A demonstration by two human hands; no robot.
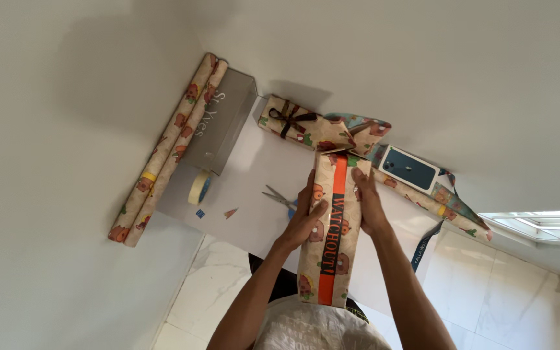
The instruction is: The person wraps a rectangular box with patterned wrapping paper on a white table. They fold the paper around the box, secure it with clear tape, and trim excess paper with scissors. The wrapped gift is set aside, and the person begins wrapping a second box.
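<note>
I hold a long box wrapped in cream patterned paper [332, 259] upright between both hands over a white table [254, 175]. An orange ribbon with dark lettering [336, 220] runs lengthwise down its front. My left hand [306, 217] grips the box's left side with the thumb on the front. My right hand [367, 204] presses flat on the right side near the top.
Two rolls of the same patterned paper [166, 152] lean at the left beside a grey box [221, 123]. A tape roll [199, 188], scissors [279, 198], a wrapped gift with dark bow [296, 123], a teal phone box [408, 167] and loose paper lie on the table.
</note>
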